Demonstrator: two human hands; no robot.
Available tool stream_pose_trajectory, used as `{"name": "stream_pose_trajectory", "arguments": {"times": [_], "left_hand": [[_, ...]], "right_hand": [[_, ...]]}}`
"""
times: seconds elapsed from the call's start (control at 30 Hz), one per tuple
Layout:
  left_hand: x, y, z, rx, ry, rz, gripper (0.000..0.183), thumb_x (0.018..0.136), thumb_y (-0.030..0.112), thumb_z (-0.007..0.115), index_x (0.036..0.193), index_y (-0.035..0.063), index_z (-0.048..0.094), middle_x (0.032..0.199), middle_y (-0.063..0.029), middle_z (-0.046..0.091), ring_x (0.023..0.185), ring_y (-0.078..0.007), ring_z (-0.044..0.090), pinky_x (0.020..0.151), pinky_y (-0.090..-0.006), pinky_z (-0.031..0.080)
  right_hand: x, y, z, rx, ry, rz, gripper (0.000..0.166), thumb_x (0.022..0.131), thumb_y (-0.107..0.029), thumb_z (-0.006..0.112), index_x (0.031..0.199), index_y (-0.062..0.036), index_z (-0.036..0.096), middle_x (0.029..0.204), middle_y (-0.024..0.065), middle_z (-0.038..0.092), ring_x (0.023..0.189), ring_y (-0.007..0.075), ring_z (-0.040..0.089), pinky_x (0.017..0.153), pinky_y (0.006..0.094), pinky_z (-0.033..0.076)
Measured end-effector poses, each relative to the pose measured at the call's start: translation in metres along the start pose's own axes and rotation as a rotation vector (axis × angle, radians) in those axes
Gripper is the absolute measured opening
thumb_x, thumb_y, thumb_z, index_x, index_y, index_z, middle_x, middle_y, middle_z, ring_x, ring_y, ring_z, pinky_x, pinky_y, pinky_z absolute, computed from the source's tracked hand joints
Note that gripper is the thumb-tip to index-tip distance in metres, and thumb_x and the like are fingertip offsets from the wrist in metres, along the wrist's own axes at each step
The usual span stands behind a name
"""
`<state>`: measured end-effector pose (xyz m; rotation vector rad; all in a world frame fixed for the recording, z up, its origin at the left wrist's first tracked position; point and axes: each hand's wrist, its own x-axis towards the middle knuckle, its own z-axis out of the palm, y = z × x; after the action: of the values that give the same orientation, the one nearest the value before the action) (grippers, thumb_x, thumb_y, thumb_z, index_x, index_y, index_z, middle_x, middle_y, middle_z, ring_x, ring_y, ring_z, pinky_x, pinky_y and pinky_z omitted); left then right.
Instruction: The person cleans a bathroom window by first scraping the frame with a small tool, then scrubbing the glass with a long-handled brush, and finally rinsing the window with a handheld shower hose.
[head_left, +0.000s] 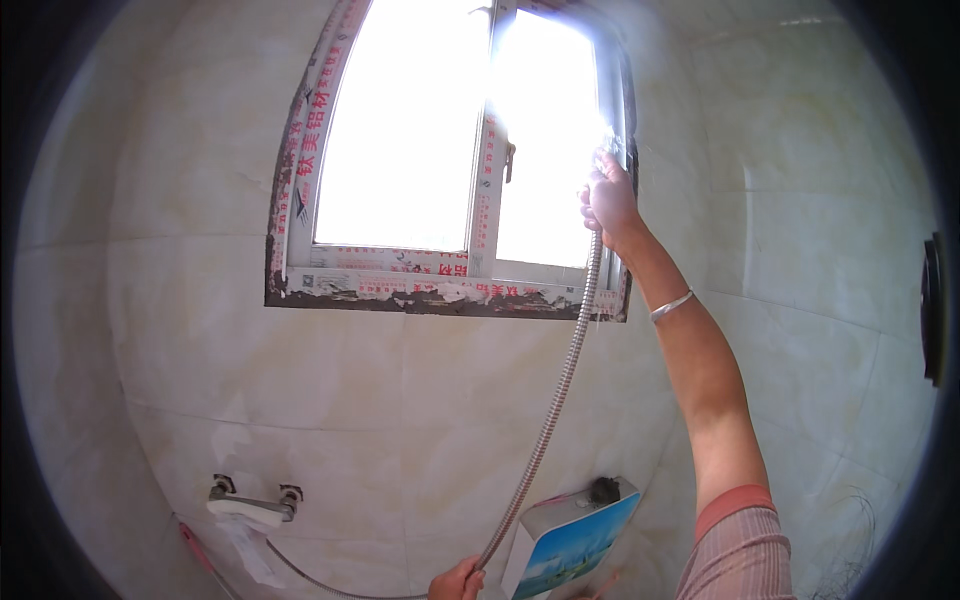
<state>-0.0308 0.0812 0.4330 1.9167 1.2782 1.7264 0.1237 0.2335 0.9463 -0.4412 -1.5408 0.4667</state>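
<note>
My right hand (609, 199) is raised in front of the right pane of a window (405, 150), closed around the upper end of a ribbed metal shower hose (559, 397). Glare hides most of what sticks out above the fist; water seems to spray there. Lower down, at the bottom edge, my left hand (456, 581) grips the same hose. From there the hose curves left to a wall-mounted mixer tap (251, 508), which has whitish plastic hanging from it.
Tiled walls (337, 367) surround the window, whose frame bears printed film and rough dark edges. A box with a blue picture front (574, 544) is low at right, a dark item (604, 491) on top. A pink-handled stick (196, 547) leans lower left. A dark object (932, 311) is far right.
</note>
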Motion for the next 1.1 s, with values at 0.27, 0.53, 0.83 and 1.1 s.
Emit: {"name": "stream_pose_trajectory", "arguments": {"times": [0.27,0.53,0.83,1.1], "left_hand": [[0.011,0.02,-0.011,-0.057,0.031,-0.004,0.021,0.094,0.023,0.05,0.1,0.0044,0.058,0.071,-0.0146,0.061,0.067,-0.034,0.061,0.06,-0.0418,0.047],[-0.002,0.018,-0.014,-0.065,-0.041,-0.084,0.023,0.093,0.022,0.051,0.106,0.0047,0.059,0.075,-0.0159,0.063,0.07,-0.0346,0.062,0.063,-0.0427,0.048],[-0.041,-0.004,-0.001,0.004,-0.223,-0.189,0.027,0.091,0.023,0.055,0.113,0.0069,0.059,0.079,-0.0192,0.063,0.075,-0.0397,0.062,0.065,-0.046,0.048],[-0.06,-0.017,0.001,0.031,-0.203,-0.253,0.028,0.093,0.026,0.054,0.112,0.0061,0.059,0.08,-0.0197,0.064,0.076,-0.0398,0.062,0.067,-0.0461,0.048]], "right_hand": [[0.018,-0.029,0.017,-0.041,-0.024,-0.02,0.041,0.101,-0.019,0.039,0.141,-0.0127,0.036,0.069,0.0031,0.048,0.048,0.0069,0.04,0.037,0.0218,0.03],[0.016,0.002,0.005,-0.098,-0.211,0.147,0.047,0.101,-0.017,0.036,0.146,-0.0069,0.026,0.074,0.0053,0.048,0.048,0.0069,0.038,0.038,0.0223,0.031],[-0.028,0.05,0.0,-0.331,-0.393,0.297,0.052,0.102,-0.019,0.037,0.147,0.0014,0.02,0.072,0.006,0.05,0.05,0.0093,0.044,0.04,0.0259,0.041],[-0.048,0.037,0.04,-0.096,-0.465,0.08,0.048,0.102,-0.015,0.036,0.145,0.0039,0.024,0.06,0.0017,0.049,0.04,0.0086,0.042,0.034,0.0248,0.037]]}}
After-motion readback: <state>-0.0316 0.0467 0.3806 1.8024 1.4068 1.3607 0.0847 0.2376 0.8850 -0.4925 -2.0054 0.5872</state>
